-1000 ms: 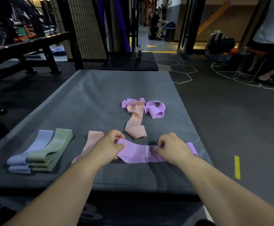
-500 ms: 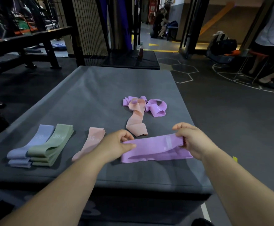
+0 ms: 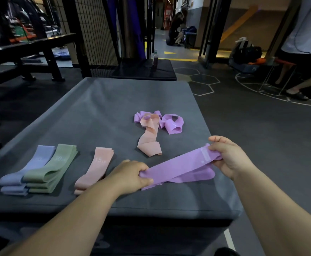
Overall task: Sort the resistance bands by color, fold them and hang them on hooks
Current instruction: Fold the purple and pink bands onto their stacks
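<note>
We're gripping the purple band [image 3: 178,166] by its ends, left hand [image 3: 130,177] and right hand [image 3: 228,156], partly off the mat [image 3: 114,100], probably mid-fold; blue band [image 3: 29,169], green band [image 3: 53,169], pink band [image 3: 97,167] folded, loose pile [image 3: 151,135] waiting, none hung.

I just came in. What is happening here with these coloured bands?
A person is sorting resistance bands on a grey padded platform. The left hand pinches one end of a purple band, while the right hand holds the other end raised. A folded blue band, a folded green band and a folded peach band lie on the left. Farther back, a loose peach band and crumpled purple bands are not yet folded.
</note>
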